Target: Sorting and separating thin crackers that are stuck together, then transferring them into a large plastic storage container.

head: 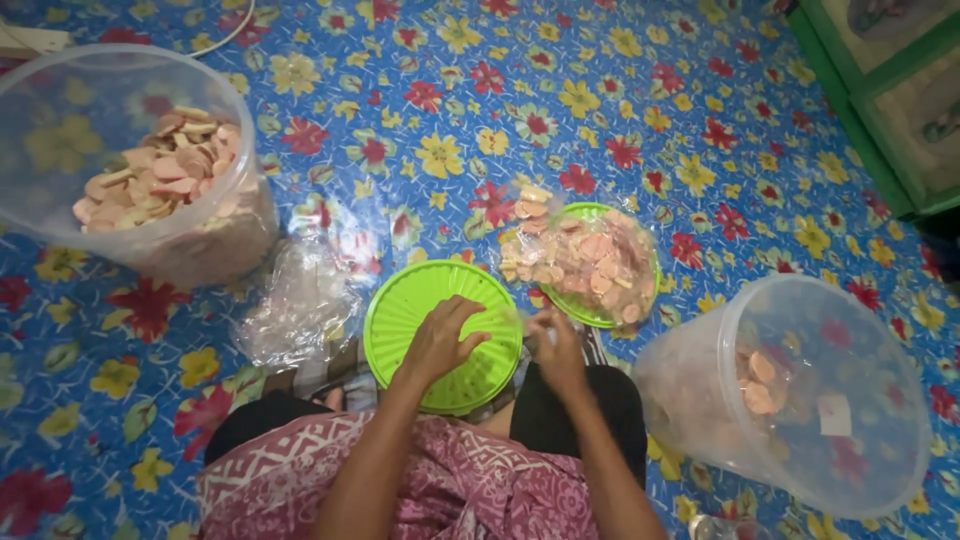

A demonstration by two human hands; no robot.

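- Green lid (420,310) lying flat at 6 o'clock, resting on the lap, ribbed and round; probably light, stiff plastic, easiest taken by the rim.
- Left hand (445,340) spread over the lid's centre, fingers curled down and touching it; cannot tell whether anything small is pinched underneath.
- Right hand (555,345) just beside the lid at its 3 o'clock edge, fingers bunched as if pinching something; too blurred to tell what.
- Bag of crackers (585,260) at 1 o'clock from the lid, lying on a second green lid (590,212); thin film looks slippery, contents likely brittle, best lifted from below.
- Empty clear bags (300,300) at 9 o'clock.
- 2 clear tubs: tub of crackers (60,120) at 10 o'clock, nearly empty tub (880,400) at 4 o'clock.
- Flowered blue mat (450,110) under everything.
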